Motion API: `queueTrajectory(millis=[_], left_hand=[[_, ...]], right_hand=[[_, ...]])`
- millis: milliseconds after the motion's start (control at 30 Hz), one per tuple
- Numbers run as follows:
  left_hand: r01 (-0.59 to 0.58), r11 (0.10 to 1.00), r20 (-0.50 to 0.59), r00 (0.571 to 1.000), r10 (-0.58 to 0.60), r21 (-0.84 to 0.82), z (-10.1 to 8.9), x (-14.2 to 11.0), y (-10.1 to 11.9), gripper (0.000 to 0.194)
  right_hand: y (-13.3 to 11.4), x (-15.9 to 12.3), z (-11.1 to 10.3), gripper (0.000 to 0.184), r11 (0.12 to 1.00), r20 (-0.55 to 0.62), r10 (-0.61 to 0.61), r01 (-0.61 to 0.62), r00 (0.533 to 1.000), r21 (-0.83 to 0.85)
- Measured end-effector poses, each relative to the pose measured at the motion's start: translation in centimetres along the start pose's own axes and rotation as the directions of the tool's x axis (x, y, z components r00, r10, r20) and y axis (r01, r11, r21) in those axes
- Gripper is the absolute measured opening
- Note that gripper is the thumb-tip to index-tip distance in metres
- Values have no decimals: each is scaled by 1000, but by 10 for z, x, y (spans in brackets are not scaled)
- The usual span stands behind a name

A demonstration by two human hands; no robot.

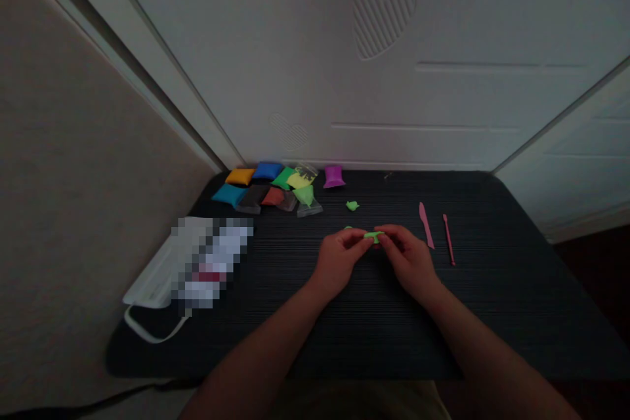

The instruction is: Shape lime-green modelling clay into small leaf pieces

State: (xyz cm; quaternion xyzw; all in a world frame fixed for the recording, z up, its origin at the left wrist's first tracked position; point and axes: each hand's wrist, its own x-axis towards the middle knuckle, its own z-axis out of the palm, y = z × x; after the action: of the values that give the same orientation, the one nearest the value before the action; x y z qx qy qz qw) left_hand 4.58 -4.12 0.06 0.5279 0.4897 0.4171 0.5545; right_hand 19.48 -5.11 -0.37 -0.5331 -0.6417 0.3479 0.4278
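Both hands meet over the middle of the dark table, pinching one small piece of light green modelling clay between fingertips and thumbs. My left hand is closed on its left end. On its right end, my right hand is closed too. Just beyond them lies a small green clay lump. Another bit of green clay peeks out behind my left fingers, mostly hidden. A pink plastic knife and a thin pink modelling tool rest to the right of my right hand.
Several coloured clay packets, among them orange, blue and purple, sit along the back edge. An opened bag of light green clay lies nearer. At left is a white bag with a strap, partly blurred. A white panel rises behind the table.
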Motion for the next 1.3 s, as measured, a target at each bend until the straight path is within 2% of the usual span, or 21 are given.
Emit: queueTrajectory(millis=[100, 200, 400, 500, 667, 900, 1100, 1200, 1300], left_hand=[[-26, 998, -83, 996, 30, 56, 1, 1, -4, 19], [-5, 1000, -116, 993, 4, -9, 2, 2, -5, 17], [8, 996, -167, 986, -22, -84, 1, 4, -4, 17], [-26, 997, -119, 993, 17, -75, 1, 1, -4, 20], [-29, 993, 35, 999, 33, -115, 4, -6, -3, 29], [-6, 972, 176, 983, 49, -236, 5, -4, 0, 31], [-35, 988, 188, 980, 63, -149, -1, 0, 1, 23], [22, 980, 170, 985, 12, -198, -1, 2, -5, 27], [83, 966, 209, 977, -32, -243, -3, 3, -5, 34]], right_hand=[[-1, 0, 0, 18, 994, -50, -47, 42, 998, -105], [-2, -2, -1, 17, 978, -72, -119, 104, 990, -178], [-5, -5, 0, 17, 985, 18, -148, 149, 989, -84], [-3, -3, 0, 16, 989, 44, -144, 145, 989, -26], [7, 3, 1, 11, 989, -83, -144, 145, 986, -1], [9, 2, 3, 17, 993, -86, -119, 119, 989, 0], [5, 1, 3, 28, 985, 128, -38, 15, 991, 173], [3, 0, 4, 32, 982, 164, -27, -5, 986, 190], [4, 0, 5, 25, 983, 159, 8, -38, 987, 182]])
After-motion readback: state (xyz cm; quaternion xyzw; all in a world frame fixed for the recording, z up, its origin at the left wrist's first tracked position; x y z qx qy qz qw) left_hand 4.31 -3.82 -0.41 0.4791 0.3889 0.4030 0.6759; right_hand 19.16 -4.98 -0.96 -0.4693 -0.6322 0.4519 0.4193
